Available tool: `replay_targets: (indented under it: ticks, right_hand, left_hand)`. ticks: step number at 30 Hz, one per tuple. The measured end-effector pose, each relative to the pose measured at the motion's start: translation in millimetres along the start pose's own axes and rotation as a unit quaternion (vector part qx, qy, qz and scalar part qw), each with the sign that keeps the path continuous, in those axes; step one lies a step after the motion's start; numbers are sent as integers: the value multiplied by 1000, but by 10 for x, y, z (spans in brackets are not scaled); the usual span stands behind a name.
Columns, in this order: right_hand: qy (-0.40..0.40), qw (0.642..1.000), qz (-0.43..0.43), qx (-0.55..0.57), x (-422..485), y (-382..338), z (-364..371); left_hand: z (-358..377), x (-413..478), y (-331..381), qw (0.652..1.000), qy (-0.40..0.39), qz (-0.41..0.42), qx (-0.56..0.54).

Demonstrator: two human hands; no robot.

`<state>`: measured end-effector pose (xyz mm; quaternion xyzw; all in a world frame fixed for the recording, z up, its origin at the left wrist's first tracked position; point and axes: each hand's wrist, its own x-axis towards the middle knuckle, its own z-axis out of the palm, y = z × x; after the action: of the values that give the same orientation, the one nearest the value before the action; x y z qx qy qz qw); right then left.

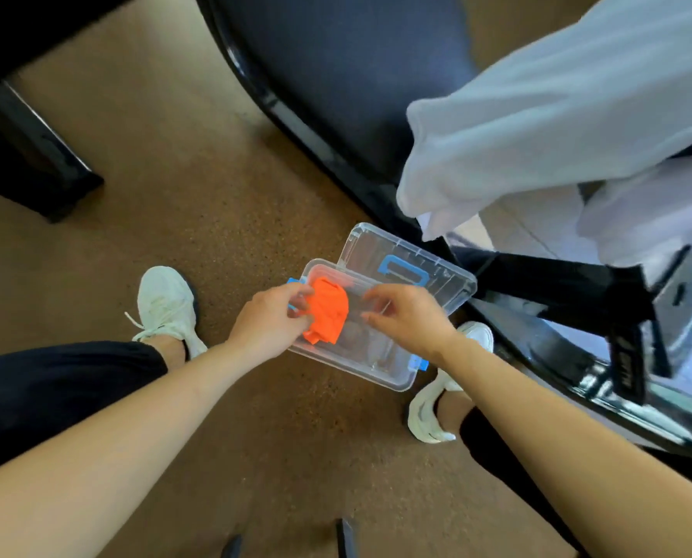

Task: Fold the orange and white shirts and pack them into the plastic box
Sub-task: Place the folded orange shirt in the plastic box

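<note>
Pressing the orange shirt (328,312) flat at the left end of the plastic box (396,380) seems best; left hand (269,320) pinches it, right hand (410,316) hovers above, fingers loosely curled; white shirt (537,126) hangs beyond the box

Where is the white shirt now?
In the head view, the white shirt is at the upper right, draped over the edge of the dark table, beyond the plastic box on the floor.
</note>
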<state>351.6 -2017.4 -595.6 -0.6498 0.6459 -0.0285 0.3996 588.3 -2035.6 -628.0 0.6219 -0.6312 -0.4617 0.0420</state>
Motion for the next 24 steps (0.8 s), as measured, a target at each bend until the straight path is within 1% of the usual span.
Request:
replay_targets:
  ticks: [2,3,6,8,10,12,14,15,16,17,18,19,21,22,24]
  right_hand:
    - [92,995,-19,44,-221,-211,-322]
    - [144,986,-28,78,-338,-307,-473]
    - [296,939,-41,172,-691,-532,-892]
    - [385,898,-50,207,-893,-629,-1150]
    - [470,853,-60,218,-1056,-651,-1389]
    - [555,796,-61,232,-1174,-595,-1592]
    - [639,737,-46,214,-1244,-477,-1734]
    - [672,711,-28,203,-1266,-399,-1789]
    - [693,694,-7,198,-1285,-313,-1838]
    - [698,688,13,199,-1291,-215,-1882]
    - [690,695,25,203,-1296,-122,-1924]
    - [673,710,28,207,-1291,-35,-1962]
    - [637,743,14,207,-1265,90,-2021]
    - [624,752,2,210,-1248,133,-2041]
    - [611,760,-18,220,-1213,179,-2071]
  left_hand:
    - [-157,-155,289,999,17,28,-32]
    - [-231,-238,430,998,25,39,-53]
    - [-399,-477,870,988,45,81,-122]
    - [-472,-586,1154,980,59,115,-154]
    - [-522,-660,1440,972,61,144,-173]
    - [-547,-701,1749,968,71,178,-161]
    - [-542,-703,2065,964,89,206,-140]
    - [-529,-692,2229,962,100,218,-132]
    - [-506,-670,2386,959,111,229,-127]
    - [-470,-642,2539,956,122,240,-119]
    - [-422,-612,2680,952,132,253,-107]
    - [-367,-585,2808,949,141,266,-93]
    - [-253,-529,3011,943,163,284,-62]
    - [-203,-505,3091,939,177,290,-47]
    - [-149,-468,3189,931,215,294,-37]
